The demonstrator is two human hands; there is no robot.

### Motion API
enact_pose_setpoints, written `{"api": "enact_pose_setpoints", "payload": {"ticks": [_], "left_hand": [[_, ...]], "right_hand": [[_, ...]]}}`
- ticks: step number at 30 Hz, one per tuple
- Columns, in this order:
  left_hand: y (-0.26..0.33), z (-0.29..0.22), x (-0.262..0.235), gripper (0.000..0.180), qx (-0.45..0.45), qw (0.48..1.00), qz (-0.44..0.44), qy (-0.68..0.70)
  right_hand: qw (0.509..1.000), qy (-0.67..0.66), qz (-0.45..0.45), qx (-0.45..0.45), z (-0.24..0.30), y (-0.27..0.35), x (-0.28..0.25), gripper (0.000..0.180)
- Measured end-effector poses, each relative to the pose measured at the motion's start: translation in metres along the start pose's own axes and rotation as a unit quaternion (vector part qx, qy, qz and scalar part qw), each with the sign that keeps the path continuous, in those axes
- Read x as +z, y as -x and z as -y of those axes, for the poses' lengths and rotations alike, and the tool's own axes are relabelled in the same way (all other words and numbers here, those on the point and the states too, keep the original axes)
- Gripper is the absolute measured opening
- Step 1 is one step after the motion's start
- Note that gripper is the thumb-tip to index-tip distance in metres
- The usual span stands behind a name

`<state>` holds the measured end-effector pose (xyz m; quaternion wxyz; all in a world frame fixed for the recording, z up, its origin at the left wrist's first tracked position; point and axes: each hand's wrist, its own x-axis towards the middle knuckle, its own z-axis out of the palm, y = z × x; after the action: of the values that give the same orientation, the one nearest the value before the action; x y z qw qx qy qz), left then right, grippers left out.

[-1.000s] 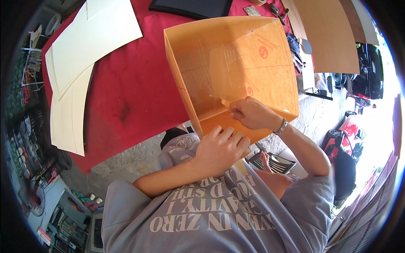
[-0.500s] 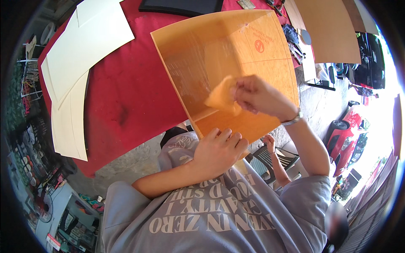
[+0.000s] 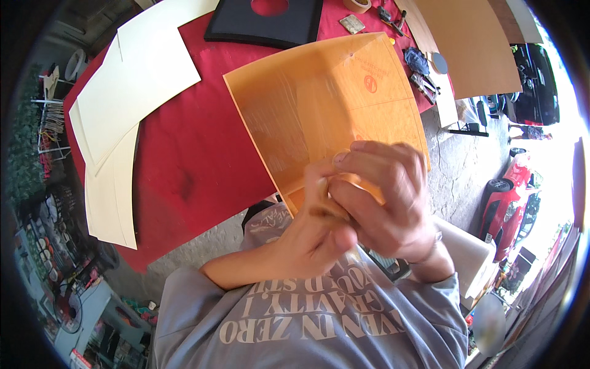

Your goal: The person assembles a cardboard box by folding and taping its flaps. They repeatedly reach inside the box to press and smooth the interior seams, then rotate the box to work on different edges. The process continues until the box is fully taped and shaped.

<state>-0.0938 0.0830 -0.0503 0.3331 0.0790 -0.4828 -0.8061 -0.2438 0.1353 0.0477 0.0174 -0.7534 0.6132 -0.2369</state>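
My left hand point(image 3: 304, 243) and my right hand point(image 3: 393, 203) meet in front of my chest, over the near edge of an open wooden box point(image 3: 289, 123). The right fingers curl over and against those of the left, slightly smeared by motion. A tan sheet, thin and bendy, was in my right hand; now the two hands mostly hide it. My left thumb sticks out below, while the rest of its fingers close behind the right hand. The orange-brown box lies tilted on a red-covered table point(image 3: 184, 160), its hollow side facing me, with a red printed mark on one inner panel.
Cream sheets point(image 3: 153, 74) overlap at the table's left. A black panel with a round hole point(image 3: 264, 24) lies at the back. A tape roll point(image 3: 356, 5), a small tan block point(image 3: 352, 24) and tools sit back right. Beyond stands a red car point(image 3: 513, 203).
My right hand has come down and toward me from inside the box, with the tan sheet. My left hand has left the box's near edge, and the two now touch.
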Motion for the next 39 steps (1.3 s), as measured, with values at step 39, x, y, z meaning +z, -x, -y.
{"api": "enact_pose_setpoints", "payload": {"ticks": [39], "left_hand": [[0.066, 0.028, 0.103, 0.037, -0.131, 0.979, -0.084, -0.134]], "right_hand": [[0.929, -0.028, -0.242, 0.278, -0.401, 0.132, 0.023, 0.021]]}}
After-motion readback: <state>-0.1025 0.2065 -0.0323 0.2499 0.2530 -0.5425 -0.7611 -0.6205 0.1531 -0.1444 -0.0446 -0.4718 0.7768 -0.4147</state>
